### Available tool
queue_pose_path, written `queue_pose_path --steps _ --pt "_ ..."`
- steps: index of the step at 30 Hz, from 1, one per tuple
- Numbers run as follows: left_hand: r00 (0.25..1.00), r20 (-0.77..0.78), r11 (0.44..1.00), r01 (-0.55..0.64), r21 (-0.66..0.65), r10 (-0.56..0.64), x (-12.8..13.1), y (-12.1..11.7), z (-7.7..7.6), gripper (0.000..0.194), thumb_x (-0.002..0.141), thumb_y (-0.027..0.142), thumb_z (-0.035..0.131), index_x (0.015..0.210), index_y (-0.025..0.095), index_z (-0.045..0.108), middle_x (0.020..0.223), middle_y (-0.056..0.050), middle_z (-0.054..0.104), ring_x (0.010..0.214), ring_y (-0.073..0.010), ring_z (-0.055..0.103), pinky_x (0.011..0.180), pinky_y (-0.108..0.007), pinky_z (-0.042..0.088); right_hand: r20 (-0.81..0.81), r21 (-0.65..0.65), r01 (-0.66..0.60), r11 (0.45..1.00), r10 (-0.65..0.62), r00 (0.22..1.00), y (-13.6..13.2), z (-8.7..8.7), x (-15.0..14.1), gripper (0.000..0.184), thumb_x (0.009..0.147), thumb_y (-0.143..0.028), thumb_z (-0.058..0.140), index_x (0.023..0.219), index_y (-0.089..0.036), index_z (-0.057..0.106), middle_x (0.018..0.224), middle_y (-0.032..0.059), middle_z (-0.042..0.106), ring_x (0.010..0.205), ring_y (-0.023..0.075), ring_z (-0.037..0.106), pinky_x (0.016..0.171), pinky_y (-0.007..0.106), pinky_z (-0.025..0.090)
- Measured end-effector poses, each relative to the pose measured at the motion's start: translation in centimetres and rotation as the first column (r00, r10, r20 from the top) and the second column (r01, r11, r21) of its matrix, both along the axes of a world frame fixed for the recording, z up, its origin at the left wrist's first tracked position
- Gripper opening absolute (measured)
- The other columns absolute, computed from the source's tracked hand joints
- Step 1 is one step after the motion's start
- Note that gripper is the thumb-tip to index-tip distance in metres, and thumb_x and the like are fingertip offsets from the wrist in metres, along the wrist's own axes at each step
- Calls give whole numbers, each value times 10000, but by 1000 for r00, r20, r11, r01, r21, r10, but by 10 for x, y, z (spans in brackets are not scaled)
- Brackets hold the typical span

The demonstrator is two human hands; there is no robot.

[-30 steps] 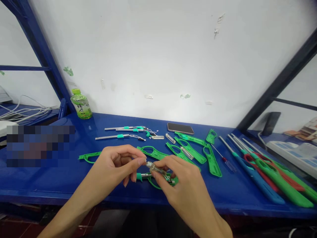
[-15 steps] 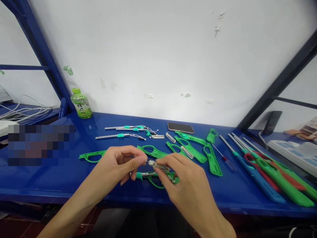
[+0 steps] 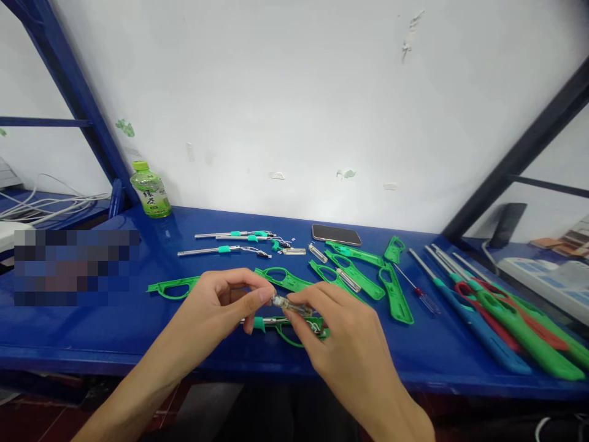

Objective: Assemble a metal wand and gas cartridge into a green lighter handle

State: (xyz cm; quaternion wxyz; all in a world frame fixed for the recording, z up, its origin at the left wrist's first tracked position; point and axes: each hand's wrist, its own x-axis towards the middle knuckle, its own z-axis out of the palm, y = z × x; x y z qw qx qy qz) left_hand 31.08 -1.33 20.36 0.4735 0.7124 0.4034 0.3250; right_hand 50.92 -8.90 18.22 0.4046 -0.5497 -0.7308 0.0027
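My right hand (image 3: pixel 343 325) pinches a small clear lighter gas tank (image 3: pixel 297 306) between thumb and fingers. At the tank's left end, the thumb and index finger of my left hand (image 3: pixel 232 301) are pressed together on something too small to make out. Below both hands lies a green lighter shell half (image 3: pixel 289 336) with a metal tube and teal collar (image 3: pixel 259 323) in it, partly hidden. More green shell halves (image 3: pixel 283 279) lie behind my hands, with another clear tank (image 3: pixel 348 280) resting on one.
Metal tubes with wires (image 3: pixel 221 250) lie at the back left, near a green tea bottle (image 3: pixel 151 190). A phone (image 3: pixel 337 234) lies by the wall. To the right are a screwdriver (image 3: pixel 421 296) and several whole lighters (image 3: pixel 488 328) on the blue table (image 3: pixel 115 331).
The gas tank has moved slightly left in my right hand, and its end now meets my left fingertips. The small gap between them has closed.
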Motion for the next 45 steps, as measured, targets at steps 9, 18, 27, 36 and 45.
queue_pose_path --steps 9,18,27,36,45 --pt "999 9 997 43 -69 -42 0 1 -4 404 915 600 717 902 203 788 518 -5 672 411 -101 455 413 -212 292 10 20 35 999 -36 999 3 -2 2 106 976 -150 757 983 -249 720 957 1 797 835 211 748 677 324 503" --pt "1000 2 995 -27 93 27 7 -11 -1 284 938 490 728 868 229 815 721 -7 758 544 -134 651 519 -231 472 101 35 79 996 -82 992 4 -6 5 82 988 -158 748 964 -234 730 961 17 801 836 233 752 650 336 488" --pt "993 -5 991 113 -71 -114 4 -2 -9 435 968 623 637 882 197 648 777 -15 703 540 -146 673 425 -221 360 148 19 41 999 -43 988 3 -4 4 148 947 -119 798 967 -248 728 938 -14 787 814 213 744 613 321 438" --pt "967 -169 979 177 -105 -193 -4 -9 -21 487 1089 701 349 990 250 506 680 82 466 573 -118 417 603 -248 435 237 -8 8 1000 -6 971 -2 -7 2 161 1014 -154 726 1103 -286 747 962 -30 753 779 184 701 585 327 371" --pt "982 75 976 184 -114 -176 0 -4 -18 512 995 664 609 782 222 464 722 70 347 572 -93 273 487 -211 257 242 -27 22 999 -15 970 -4 -4 -3 221 1059 -190 642 1238 -287 727 902 -7 649 695 186 642 547 323 335"
